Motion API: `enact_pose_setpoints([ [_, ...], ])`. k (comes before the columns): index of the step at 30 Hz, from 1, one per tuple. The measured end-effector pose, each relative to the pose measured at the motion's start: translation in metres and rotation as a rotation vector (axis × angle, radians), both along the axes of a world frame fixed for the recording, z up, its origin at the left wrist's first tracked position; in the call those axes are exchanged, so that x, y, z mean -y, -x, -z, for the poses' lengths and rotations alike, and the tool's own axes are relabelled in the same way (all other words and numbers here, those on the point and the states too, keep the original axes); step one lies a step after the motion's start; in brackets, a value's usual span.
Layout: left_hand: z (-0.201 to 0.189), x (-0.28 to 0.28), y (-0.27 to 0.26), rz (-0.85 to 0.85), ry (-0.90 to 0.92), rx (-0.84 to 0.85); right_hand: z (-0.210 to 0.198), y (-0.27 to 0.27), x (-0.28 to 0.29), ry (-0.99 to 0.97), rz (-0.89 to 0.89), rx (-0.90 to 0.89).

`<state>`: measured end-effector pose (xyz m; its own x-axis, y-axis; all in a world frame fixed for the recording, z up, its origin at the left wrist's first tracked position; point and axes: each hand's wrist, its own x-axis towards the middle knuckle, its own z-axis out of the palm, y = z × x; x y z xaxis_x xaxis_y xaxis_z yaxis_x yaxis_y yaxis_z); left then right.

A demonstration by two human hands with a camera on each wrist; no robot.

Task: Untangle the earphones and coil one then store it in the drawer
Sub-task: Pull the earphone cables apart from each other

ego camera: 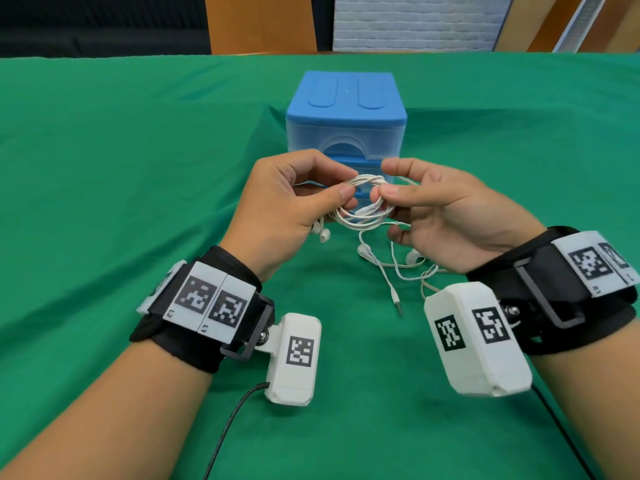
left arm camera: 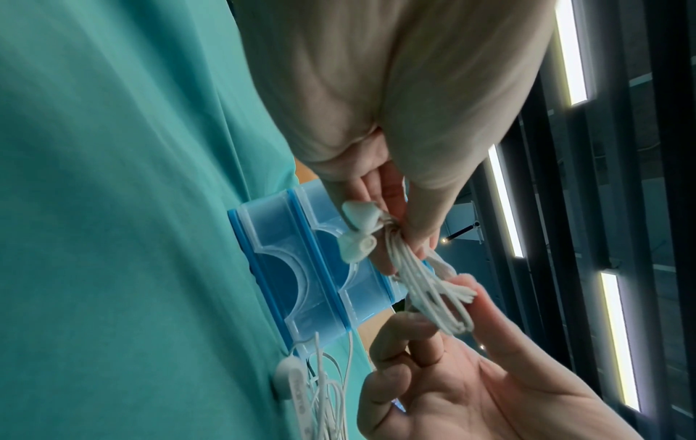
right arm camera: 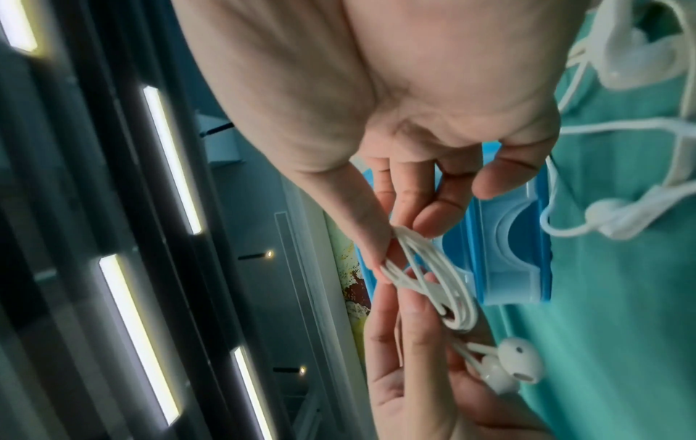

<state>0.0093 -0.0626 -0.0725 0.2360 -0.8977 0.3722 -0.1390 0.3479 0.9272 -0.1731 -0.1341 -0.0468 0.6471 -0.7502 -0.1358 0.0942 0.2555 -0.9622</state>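
Observation:
A white earphone cable wound into a coil [ego camera: 363, 202] hangs between both hands above the green cloth. My left hand [ego camera: 294, 202] pinches the coil's left side between thumb and fingers, and its two earbuds [ego camera: 320, 232] dangle below that hand. My right hand [ego camera: 433, 209] pinches the coil's right side with thumb and forefinger. In the right wrist view the coil [right arm camera: 433, 282] and earbuds [right arm camera: 508, 366] show clearly. A second white earphone [ego camera: 391, 268] lies loose on the cloth under my right hand, its jack [ego camera: 398, 304] pointing toward me. The blue drawer unit [ego camera: 346, 116] stands just behind the hands with its drawers closed.
A green cloth [ego camera: 138, 168] covers the whole table. A brown panel and a white brick wall stand beyond the far edge. Black cables run from both wrist cameras toward the near edge.

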Motion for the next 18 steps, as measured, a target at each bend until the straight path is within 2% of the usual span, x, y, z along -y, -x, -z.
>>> enact_pose_setpoints([
  [5, -0.0014, -0.0007, 0.0, 0.015, 0.003, 0.037, 0.0015, 0.0041, 0.0026, -0.133, -0.109, 0.098],
  [11, -0.0022, -0.0007, 0.0002, 0.008, 0.02, 0.101, -0.0006, 0.0058, -0.0008, -0.171, -0.103, 0.104],
  [14, -0.0012, -0.0004, -0.0017, -0.005, 0.019, 0.11, -0.0003, 0.0033, -0.0027, -0.066, -0.076, 0.04],
  [18, 0.0022, 0.0, -0.0076, -0.022, -0.016, 0.031, 0.001, -0.0029, -0.0043, 0.254, 0.031, -0.117],
])
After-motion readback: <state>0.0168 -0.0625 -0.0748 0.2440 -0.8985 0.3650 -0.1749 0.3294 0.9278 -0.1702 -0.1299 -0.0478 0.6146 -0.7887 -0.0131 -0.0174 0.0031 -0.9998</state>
